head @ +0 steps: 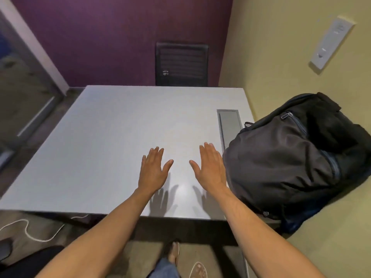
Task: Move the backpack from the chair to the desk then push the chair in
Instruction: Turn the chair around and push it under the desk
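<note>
Black backpack (291,161) on a pale grey desk (120,137); purple wall (100,37) behind.

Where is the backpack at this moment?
In the head view, the backpack lies on the right side of the desk, against the yellow wall, just right of the right hand and the grey cable slot.

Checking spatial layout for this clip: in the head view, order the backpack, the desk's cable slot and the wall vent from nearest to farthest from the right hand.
From the right hand:
1. Backpack, just to its right on the desk.
2. Cable slot, ahead, slightly right.
3. Wall vent, beyond the desk's far edge.
</note>
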Available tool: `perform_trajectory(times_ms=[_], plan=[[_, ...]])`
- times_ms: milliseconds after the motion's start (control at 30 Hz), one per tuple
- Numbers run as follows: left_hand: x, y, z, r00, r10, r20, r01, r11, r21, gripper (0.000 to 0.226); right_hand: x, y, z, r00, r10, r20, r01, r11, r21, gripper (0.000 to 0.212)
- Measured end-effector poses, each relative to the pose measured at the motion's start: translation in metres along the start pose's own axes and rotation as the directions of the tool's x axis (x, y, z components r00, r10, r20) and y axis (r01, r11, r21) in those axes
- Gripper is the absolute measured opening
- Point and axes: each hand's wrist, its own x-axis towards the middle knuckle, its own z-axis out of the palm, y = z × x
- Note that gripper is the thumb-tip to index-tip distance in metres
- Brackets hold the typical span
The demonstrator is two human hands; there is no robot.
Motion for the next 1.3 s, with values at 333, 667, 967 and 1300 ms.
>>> perform_trajectory(times_ms=[333, 667, 967, 1300], plan=[[-0.138, -0.100, -0.059, 0.894, -0.384, -0.230, 0.391, 0.920, -0.015, 0.065, -0.043, -0.135, 0.054, 0.915, -0.359, 0.184, 0.337, 0.931, 0.140, 0.071], [-0.353, -0.197, -0.142, 0.677, -0.569, -0.467, 0.614, 0.786, -0.070, 0.065, -0.174, -0.298, 0.091, 0.662, -0.721, 0.204, 0.675, 0.692, 0.257, 0.065], [-0.521, -0.238, -0.187, 0.437, -0.678, -0.591, 0.767, 0.624, -0.150, 0.066, -0.307, -0.409, 0.109, 0.439, -0.885, 0.157, 0.812, 0.465, 0.353, 0.063], [-0.670, -0.251, -0.206, 0.011, -0.740, -0.673, 0.860, 0.350, -0.371, 0.065, -0.427, -0.516, 0.136, 0.047, -0.988, 0.145, 0.864, 0.113, 0.490, 0.065]])
